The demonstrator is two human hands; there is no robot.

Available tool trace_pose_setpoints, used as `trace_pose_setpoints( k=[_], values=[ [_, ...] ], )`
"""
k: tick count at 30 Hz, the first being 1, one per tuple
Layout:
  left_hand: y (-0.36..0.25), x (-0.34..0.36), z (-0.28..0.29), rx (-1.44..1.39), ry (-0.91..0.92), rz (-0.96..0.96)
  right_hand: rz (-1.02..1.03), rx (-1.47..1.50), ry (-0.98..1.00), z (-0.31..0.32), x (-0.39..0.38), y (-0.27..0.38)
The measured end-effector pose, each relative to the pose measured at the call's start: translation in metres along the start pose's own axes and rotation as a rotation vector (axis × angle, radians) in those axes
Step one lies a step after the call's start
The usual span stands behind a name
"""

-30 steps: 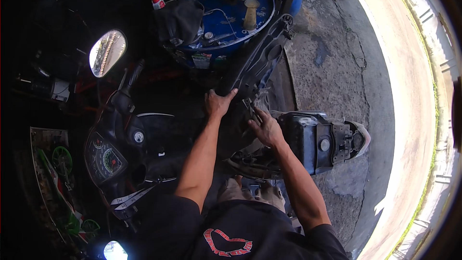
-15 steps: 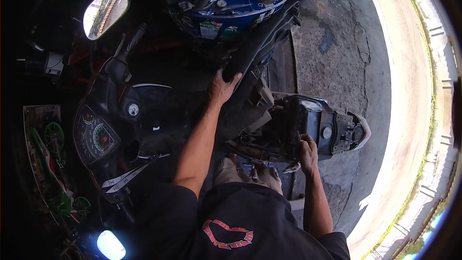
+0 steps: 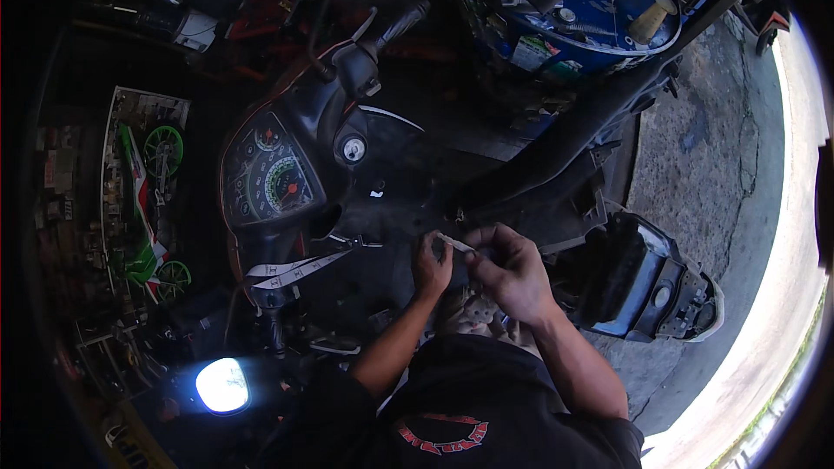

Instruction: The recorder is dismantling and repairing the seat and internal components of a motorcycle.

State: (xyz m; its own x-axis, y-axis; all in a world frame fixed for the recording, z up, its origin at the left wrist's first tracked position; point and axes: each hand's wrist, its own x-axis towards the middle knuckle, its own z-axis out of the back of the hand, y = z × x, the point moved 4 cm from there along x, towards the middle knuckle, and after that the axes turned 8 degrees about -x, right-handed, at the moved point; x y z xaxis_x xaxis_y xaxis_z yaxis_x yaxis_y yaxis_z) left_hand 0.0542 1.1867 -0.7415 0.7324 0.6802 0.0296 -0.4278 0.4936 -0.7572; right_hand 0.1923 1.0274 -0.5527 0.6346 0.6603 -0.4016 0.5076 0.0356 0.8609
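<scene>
Close together over the scooter, my two hands meet at a thin, whitish, stick-like piece (image 3: 457, 244); its exact kind cannot be made out. My right hand (image 3: 514, 278) pinches one end between thumb and fingers. At the other end, the fingertips of my left hand (image 3: 432, 269) close on it. Beyond my hands the long dark seat (image 3: 565, 141) of the scooter slants up towards a blue drum. The scooter's bare rear section (image 3: 638, 282), with a dark tank-like box and round cap, lies to the right of my right hand.
Left of my hands is the handlebar's instrument panel (image 3: 276, 175), with an ignition lock (image 3: 353, 149) beside it. The blue drum (image 3: 599, 43) at the back bears a cloth, a funnel and small parts. Further left hangs a picture of a green bike (image 3: 143, 208).
My left hand has left the seat and my right hand the rear section; both have come together on the thin whitish piece. The view has turned left, shifting the scooter rightwards.
</scene>
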Motion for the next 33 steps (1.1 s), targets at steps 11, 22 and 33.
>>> trace_pose_setpoints(
  k=[11, 22, 33],
  values=[
    [0.173, -0.177, 0.128, 0.463, 0.203, 0.578, 0.494, -0.598, -0.162, -0.138, 0.212, -0.044],
    [0.197, -0.193, 0.095, 0.145, 0.342, 0.724, 0.612, -1.082, -0.192, -0.190, 0.240, -0.080],
    [0.173, -0.137, 0.066, 0.114, 0.372, 0.652, 0.672, -1.155, -0.065, -0.114, 0.180, -0.074]
  ],
)
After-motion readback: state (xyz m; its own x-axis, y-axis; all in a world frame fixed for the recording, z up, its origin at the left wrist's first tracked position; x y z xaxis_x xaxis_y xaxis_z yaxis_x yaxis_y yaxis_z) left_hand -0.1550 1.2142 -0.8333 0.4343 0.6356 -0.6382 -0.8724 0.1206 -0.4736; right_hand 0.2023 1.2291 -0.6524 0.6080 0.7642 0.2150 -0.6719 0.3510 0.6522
